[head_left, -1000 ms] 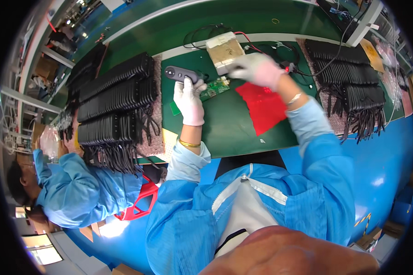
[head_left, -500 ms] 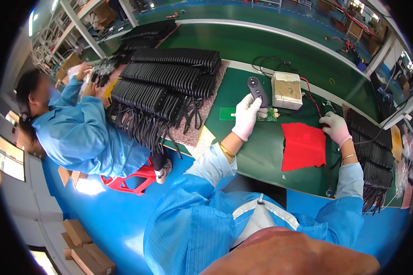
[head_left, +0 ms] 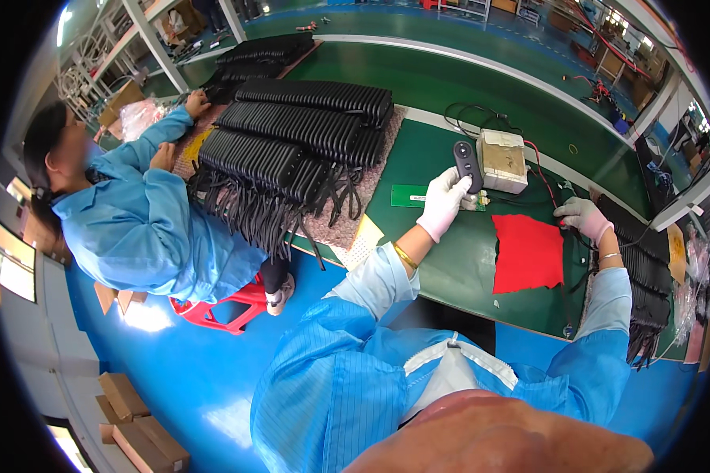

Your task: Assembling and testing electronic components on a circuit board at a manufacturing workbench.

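Note:
My left hand (head_left: 444,206), in a white glove, grips a dark remote control (head_left: 466,165) with round buttons, held upright above the bench. Beneath that hand lies a green circuit board (head_left: 406,196), partly hidden by the glove. To the right, my right hand (head_left: 584,218) is also gloved, its fingers pinched together. A thin red wire (head_left: 541,169) runs to its fingertips, and a small red bit shows just below them. Between my hands a red cloth (head_left: 527,254) lies flat on the green bench mat (head_left: 450,264). Behind the remote stands a worn whitish box (head_left: 502,161).
Stacked rows of black straplike pieces (head_left: 292,126) cover bubble wrap at left; more black pieces (head_left: 645,268) lie at right. Black cables (head_left: 481,114) coil behind the box. A co-worker in blue (head_left: 150,229) sits at left on a red stool (head_left: 225,307).
My left hand has shifted slightly right with the remote, bringing it closer to the box. The co-worker's hand has left the clear plastic and reaches farther along the bench.

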`<state>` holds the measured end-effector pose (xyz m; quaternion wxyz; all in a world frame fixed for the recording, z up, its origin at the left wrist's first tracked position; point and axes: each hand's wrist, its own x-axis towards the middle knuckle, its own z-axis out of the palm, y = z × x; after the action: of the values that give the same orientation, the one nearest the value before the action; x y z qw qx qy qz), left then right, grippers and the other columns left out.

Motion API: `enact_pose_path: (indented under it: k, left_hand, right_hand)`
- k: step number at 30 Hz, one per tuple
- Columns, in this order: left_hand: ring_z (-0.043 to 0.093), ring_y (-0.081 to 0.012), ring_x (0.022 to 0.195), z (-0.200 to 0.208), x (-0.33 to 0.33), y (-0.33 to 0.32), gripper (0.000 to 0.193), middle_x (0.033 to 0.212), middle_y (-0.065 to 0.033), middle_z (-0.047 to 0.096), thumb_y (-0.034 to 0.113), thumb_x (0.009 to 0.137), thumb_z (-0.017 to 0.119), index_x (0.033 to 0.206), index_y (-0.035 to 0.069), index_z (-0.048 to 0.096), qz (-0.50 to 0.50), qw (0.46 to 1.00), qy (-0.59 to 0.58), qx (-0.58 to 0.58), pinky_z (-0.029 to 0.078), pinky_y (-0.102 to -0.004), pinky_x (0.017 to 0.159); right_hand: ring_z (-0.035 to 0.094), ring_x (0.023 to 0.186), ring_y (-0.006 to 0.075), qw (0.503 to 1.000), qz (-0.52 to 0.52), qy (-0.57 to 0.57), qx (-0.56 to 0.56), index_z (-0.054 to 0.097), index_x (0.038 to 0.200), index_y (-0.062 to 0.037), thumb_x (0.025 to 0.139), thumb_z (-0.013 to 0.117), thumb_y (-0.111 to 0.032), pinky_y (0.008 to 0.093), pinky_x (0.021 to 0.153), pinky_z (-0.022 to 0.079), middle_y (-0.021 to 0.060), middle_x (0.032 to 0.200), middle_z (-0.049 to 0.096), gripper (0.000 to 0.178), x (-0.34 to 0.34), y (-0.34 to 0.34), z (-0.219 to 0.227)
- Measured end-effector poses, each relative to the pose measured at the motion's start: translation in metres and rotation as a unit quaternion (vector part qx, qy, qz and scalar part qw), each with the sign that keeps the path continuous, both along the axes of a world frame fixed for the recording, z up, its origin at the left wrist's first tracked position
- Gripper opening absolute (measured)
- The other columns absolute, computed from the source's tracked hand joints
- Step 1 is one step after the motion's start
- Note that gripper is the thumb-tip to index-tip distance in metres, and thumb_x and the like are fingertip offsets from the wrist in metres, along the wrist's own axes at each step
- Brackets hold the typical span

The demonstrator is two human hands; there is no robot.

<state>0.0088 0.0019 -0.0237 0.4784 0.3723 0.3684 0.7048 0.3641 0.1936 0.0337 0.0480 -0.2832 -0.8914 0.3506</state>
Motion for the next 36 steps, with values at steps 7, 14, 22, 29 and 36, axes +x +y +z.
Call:
enact_pose_path:
  k: [7,14,22,29,36]
  left_hand:
    - [0.059,-0.0118,0.064,0.012,0.012,-0.015,0.018,0.085,-0.0079,0.062,0.006,0.096,0.051,0.11,-0.002,0.057,-0.025,0.996,0.086,-0.025,0.053,-0.0226,0.059]
    - [0.059,-0.0124,0.064,0.012,0.015,-0.013,0.018,0.084,-0.0079,0.061,0.005,0.093,0.053,0.11,-0.002,0.058,-0.015,0.987,0.161,-0.005,0.052,-0.0229,0.058]
    - [0.059,-0.0128,0.062,0.012,0.013,-0.012,0.012,0.082,-0.0083,0.061,0.003,0.091,0.055,0.102,-0.002,0.059,0.017,0.97,0.242,0.0,0.053,-0.0236,0.056]
    - [0.059,-0.0129,0.059,0.014,0.013,-0.012,0.007,0.075,-0.0076,0.062,0.0,0.088,0.058,0.095,-0.001,0.058,-0.036,0.975,0.215,-0.043,0.052,-0.0236,0.055]
    - [0.059,-0.0124,0.057,0.014,0.016,-0.011,0.014,0.071,-0.0061,0.063,-0.001,0.081,0.064,0.094,0.0,0.059,-0.041,0.967,0.243,-0.069,0.049,-0.0226,0.053]
  right_hand:
    - [0.063,0.096,0.0265,0.947,-0.183,-0.064,0.255,0.054,0.131,-0.006,0.087,0.058,-0.023,0.0342,0.083,0.048,0.0133,0.11,0.067,0.047,-0.116,-0.085,0.045]
    - [0.059,0.076,0.0205,0.918,-0.109,0.348,-0.155,0.056,0.117,0.0036,0.096,0.049,-0.021,0.0296,0.068,0.049,0.0132,0.097,0.065,0.033,-0.21,-0.119,-0.005]
    - [0.056,0.07,0.014,0.827,-0.182,0.422,-0.324,0.059,0.106,-0.0014,0.095,0.047,-0.018,0.0224,0.061,0.046,0.0098,0.087,0.062,0.023,-0.223,-0.132,-0.006]
    - [0.057,0.072,0.0148,0.8,-0.198,0.455,-0.337,0.057,0.107,-0.0005,0.094,0.046,-0.016,0.0241,0.064,0.047,0.0102,0.089,0.064,0.023,-0.221,-0.127,-0.019]
    - [0.057,0.074,0.0145,0.802,-0.225,0.461,-0.306,0.057,0.107,-0.0001,0.093,0.046,-0.016,0.0246,0.069,0.048,0.0107,0.091,0.064,0.024,-0.221,-0.129,-0.021]
